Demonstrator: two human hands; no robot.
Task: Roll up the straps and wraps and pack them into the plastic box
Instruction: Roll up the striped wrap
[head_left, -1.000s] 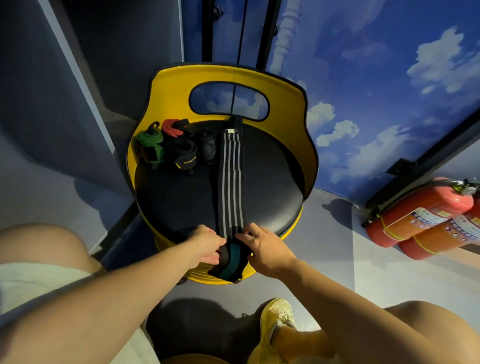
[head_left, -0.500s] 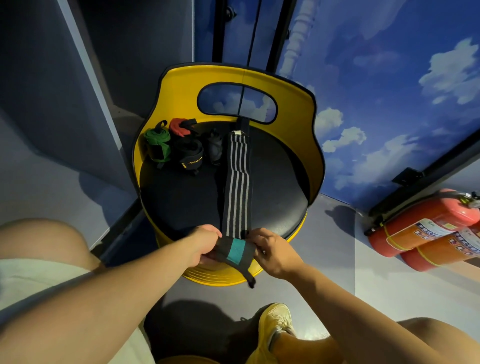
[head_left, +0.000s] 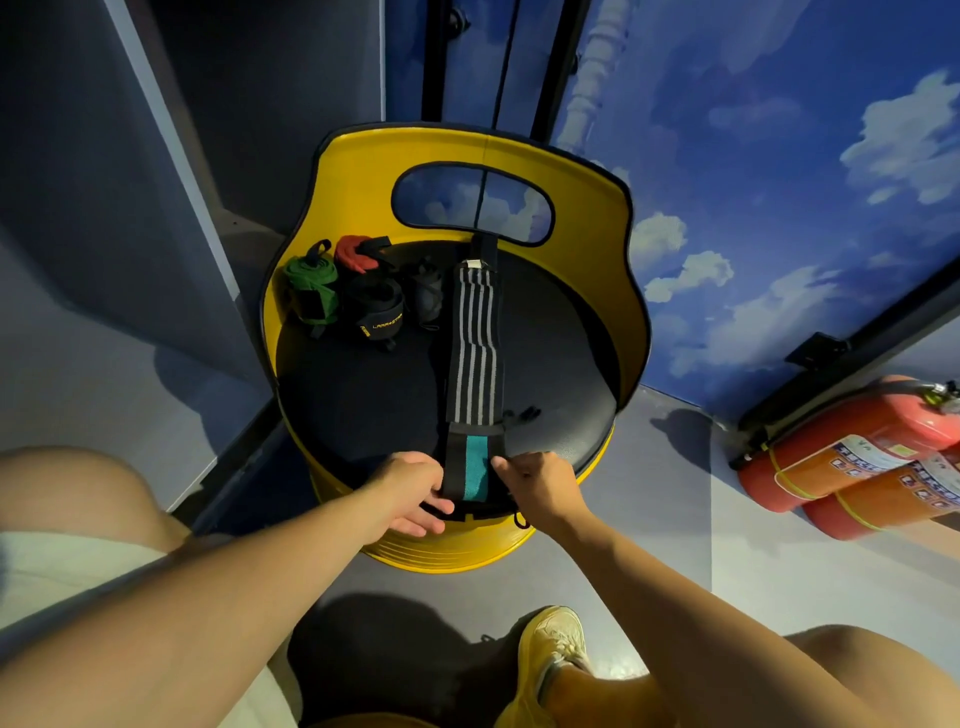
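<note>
Striped wrap (head_left: 474, 353) lying flat along black stool seat (head_left: 363, 395), left hand (head_left: 413, 491) and right hand (head_left: 540, 486) each pinching its near teal-patched end at the seat's front edge, rolled wraps (head_left: 358, 296) sitting at the back left

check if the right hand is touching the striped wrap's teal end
Touching. The head view shows the right hand with its fingers pinching the edge of the striped wrap beside the teal patch, no gap visible.
</note>
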